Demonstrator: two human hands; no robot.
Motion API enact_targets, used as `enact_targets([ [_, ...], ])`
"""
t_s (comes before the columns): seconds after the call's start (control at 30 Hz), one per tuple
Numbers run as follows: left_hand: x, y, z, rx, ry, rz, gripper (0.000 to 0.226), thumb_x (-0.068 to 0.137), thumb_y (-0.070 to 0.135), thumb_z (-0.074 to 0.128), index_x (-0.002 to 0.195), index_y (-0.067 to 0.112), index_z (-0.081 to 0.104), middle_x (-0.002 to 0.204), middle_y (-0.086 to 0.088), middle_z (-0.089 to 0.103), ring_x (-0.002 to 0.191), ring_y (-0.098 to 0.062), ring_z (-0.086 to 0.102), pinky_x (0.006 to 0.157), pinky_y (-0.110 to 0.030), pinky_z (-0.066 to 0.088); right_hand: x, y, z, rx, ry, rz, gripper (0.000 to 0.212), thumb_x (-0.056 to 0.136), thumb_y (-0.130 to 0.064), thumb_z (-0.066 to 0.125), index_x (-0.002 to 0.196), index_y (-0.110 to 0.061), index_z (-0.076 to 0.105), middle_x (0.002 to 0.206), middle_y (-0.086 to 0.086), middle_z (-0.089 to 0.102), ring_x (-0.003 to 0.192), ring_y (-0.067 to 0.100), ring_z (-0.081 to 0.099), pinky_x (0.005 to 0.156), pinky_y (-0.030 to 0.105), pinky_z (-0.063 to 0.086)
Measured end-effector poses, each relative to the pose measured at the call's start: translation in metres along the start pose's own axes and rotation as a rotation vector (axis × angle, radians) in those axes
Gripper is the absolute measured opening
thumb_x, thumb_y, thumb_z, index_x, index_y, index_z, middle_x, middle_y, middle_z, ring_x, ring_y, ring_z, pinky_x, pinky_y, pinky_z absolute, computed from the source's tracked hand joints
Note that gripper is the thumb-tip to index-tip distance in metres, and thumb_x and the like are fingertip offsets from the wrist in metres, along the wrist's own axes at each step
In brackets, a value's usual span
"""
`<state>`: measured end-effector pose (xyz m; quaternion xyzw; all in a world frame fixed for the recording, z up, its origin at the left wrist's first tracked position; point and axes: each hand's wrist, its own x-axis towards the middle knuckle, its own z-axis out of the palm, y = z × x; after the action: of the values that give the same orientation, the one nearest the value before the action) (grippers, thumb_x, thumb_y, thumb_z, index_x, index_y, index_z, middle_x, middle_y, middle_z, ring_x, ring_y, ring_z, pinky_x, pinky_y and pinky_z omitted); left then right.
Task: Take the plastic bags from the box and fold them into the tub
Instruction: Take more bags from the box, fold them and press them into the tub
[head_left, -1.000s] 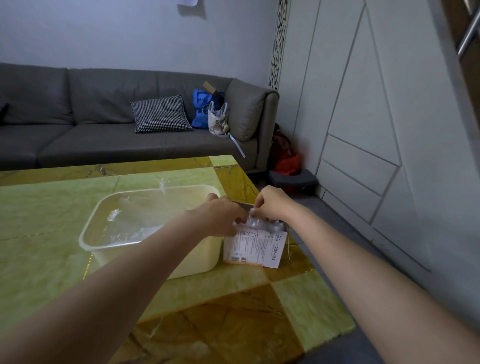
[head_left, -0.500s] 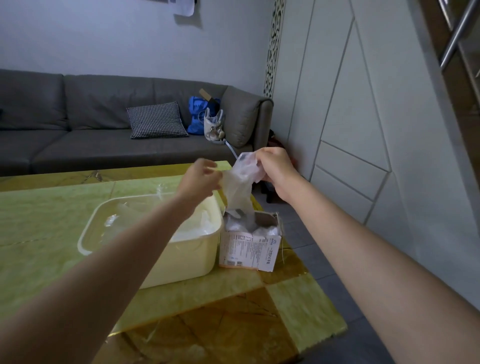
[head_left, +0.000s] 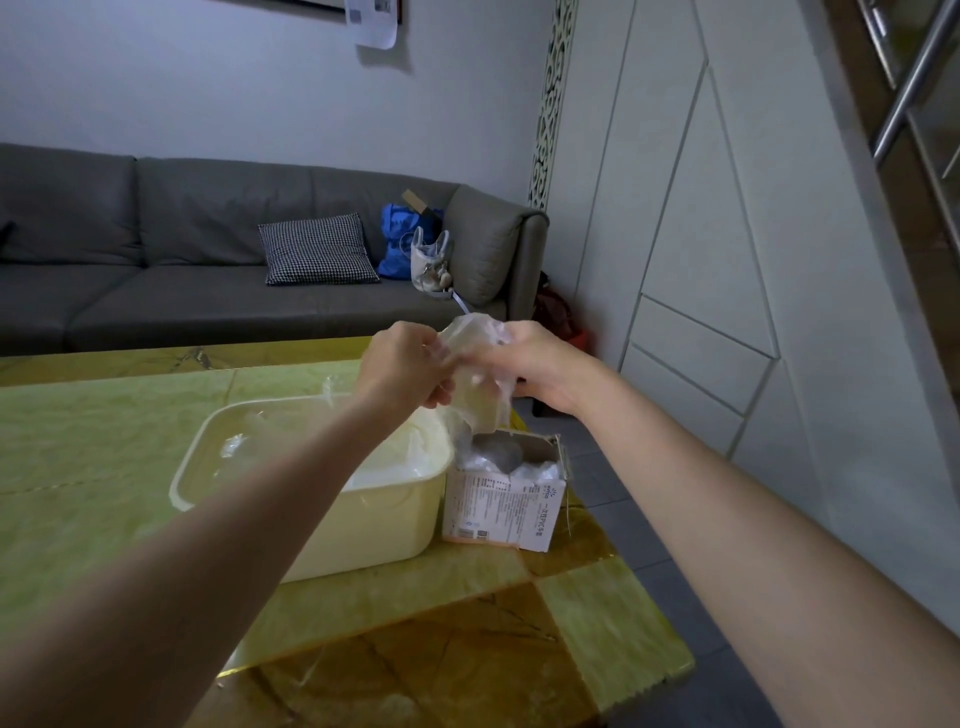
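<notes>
Left hand (head_left: 402, 371) and right hand (head_left: 540, 366) raised together above the box (head_left: 501, 506), each pinching the upper edge of one plastic bag (head_left: 475, 384) with curled fingers. Thin, clear, crinkled film, hanging with its long axis vertical, lower end pointing down into the open top of the box, touching or nearly touching the wad of more film (head_left: 535, 473) packed inside. Small cardboard carton, upright, top flaps torn open, white front panel printed with fine text and codes, too small to read. Just left of the box, touching or almost so, a pale yellow tub (head_left: 363, 519), smooth plastic, rounded rectangle, glossy film lying inside. Under the box, a green and amber marble-patterned table (head_left: 130, 441), polished. Beyond the box, a grey sofa (head_left: 208, 249) with a houndstooth cushion (head_left: 317, 249).
</notes>
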<state>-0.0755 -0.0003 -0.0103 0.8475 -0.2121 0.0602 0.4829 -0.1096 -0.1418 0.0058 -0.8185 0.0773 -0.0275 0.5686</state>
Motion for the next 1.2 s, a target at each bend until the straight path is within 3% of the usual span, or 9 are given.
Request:
enact_targets([
  [0.1, 0.001, -0.004, -0.009, 0.071, 0.047, 0.019, 0.016, 0.086, 0.018, 0.064, 0.076, 0.006, 0.064, 0.057, -0.005, 0.062, 0.041, -0.011, 0.054, 0.051, -0.027, 0.052, 0.0, 0.007, -0.001, 0.083, 0.171, 0.015, 0.01, 0.085, 0.003, 0.06, 0.084, -0.007, 0.06, 0.073, 0.007, 0.061, 0.054, 0.011, 0.058, 0.051, 0.02, 0.049],
  [0.2, 0.001, -0.016, -0.019, 0.109, 0.075, -0.013, 0.023, 0.087, 0.023, 0.063, 0.075, 0.004, 0.066, 0.055, -0.003, 0.06, 0.045, -0.014, 0.05, 0.056, -0.029, 0.049, 0.005, 0.016, -0.008, 0.307, 0.406, 0.071, 0.017, 0.094, -0.008, 0.05, 0.08, -0.006, 0.059, 0.069, 0.009, 0.06, 0.046, 0.011, 0.055, 0.049, 0.021, 0.045],
  [0.3, 0.002, -0.024, -0.023, 0.098, 0.092, -0.042, 0.025, 0.088, 0.025, 0.061, 0.077, 0.003, 0.067, 0.056, -0.002, 0.058, 0.046, -0.013, 0.047, 0.053, -0.026, 0.042, 0.001, 0.014, -0.01, 0.343, 0.224, 0.08, 0.03, 0.093, -0.039, 0.054, 0.085, -0.011, 0.062, 0.078, 0.005, 0.062, 0.068, 0.017, 0.059, 0.063, 0.027, 0.048],
  [0.4, 0.003, -0.021, -0.021, 0.062, 0.071, -0.028, 0.025, 0.088, 0.026, 0.061, 0.076, 0.005, 0.067, 0.055, -0.003, 0.057, 0.046, -0.012, 0.046, 0.051, -0.025, 0.039, -0.005, 0.008, 0.003, 0.317, -0.039, 0.061, 0.022, 0.087, -0.034, 0.064, 0.087, -0.012, 0.066, 0.071, 0.003, 0.065, 0.057, 0.011, 0.062, 0.053, 0.022, 0.05],
  [0.5, 0.002, -0.021, -0.025, 0.124, 0.026, -0.004, 0.027, 0.088, 0.03, 0.061, 0.072, 0.008, 0.065, 0.053, -0.001, 0.056, 0.044, -0.011, 0.045, 0.049, -0.023, 0.038, 0.008, 0.006, 0.017, 0.325, 0.259, 0.008, 0.012, 0.091, -0.012, 0.061, 0.079, -0.009, 0.062, 0.057, 0.002, 0.053, 0.041, 0.006, 0.047, 0.046, 0.02, 0.039],
  [0.8, 0.004, -0.07, -0.116, 0.304, 0.19, -0.142, 0.044, 0.087, 0.033, 0.06, 0.05, 0.01, 0.051, 0.043, -0.001, 0.045, 0.041, -0.014, 0.039, 0.043, -0.024, 0.031, 0.038, 0.006, 0.061, 0.026, 0.517, -0.209, 0.022, 0.092, -0.019, 0.056, 0.1, -0.001, 0.067, 0.081, 0.008, 0.063, 0.079, 0.02, 0.057, 0.073, 0.031, 0.045],
  [0.97, 0.007, -0.096, -0.149, 0.606, 0.306, -0.213, 0.031, 0.093, 0.032, 0.051, 0.079, 0.007, 0.063, 0.068, -0.009, 0.063, 0.061, -0.025, 0.057, 0.062, -0.031, 0.045, 0.043, 0.036, 0.092, -0.25, 0.427, -0.234, 0.018, 0.098, -0.019, 0.045, 0.098, -0.006, 0.058, 0.104, 0.012, 0.064, 0.1, 0.029, 0.058, 0.069, 0.026, 0.033],
  [1.1, 0.011, -0.084, -0.111, 0.459, -0.085, 0.021, 0.025, 0.086, 0.027, 0.063, 0.109, 0.017, 0.06, 0.101, 0.001, 0.058, 0.069, -0.023, 0.062, 0.053, -0.027, 0.052, 0.04, 0.047, 0.107, -0.678, 0.339, -0.304, 0.018, 0.101, -0.012, 0.033, 0.107, -0.005, 0.049, 0.09, 0.015, 0.059, 0.085, 0.033, 0.059, 0.056, 0.032, 0.032],
  [1.2, 0.008, -0.085, -0.073, 0.517, -0.578, -0.104, 0.05, 0.085, 0.022, 0.064, 0.132, 0.022, 0.045, 0.123, -0.001, 0.051, 0.077, -0.012, 0.058, 0.056, -0.015, 0.05, 0.034, 0.042, 0.111, -0.957, 0.225, -0.328, 0.026, 0.1, -0.012, 0.036, 0.126, -0.006, 0.039, 0.098, 0.015, 0.061, 0.079, 0.03, 0.056, 0.052, 0.031, 0.031],
])
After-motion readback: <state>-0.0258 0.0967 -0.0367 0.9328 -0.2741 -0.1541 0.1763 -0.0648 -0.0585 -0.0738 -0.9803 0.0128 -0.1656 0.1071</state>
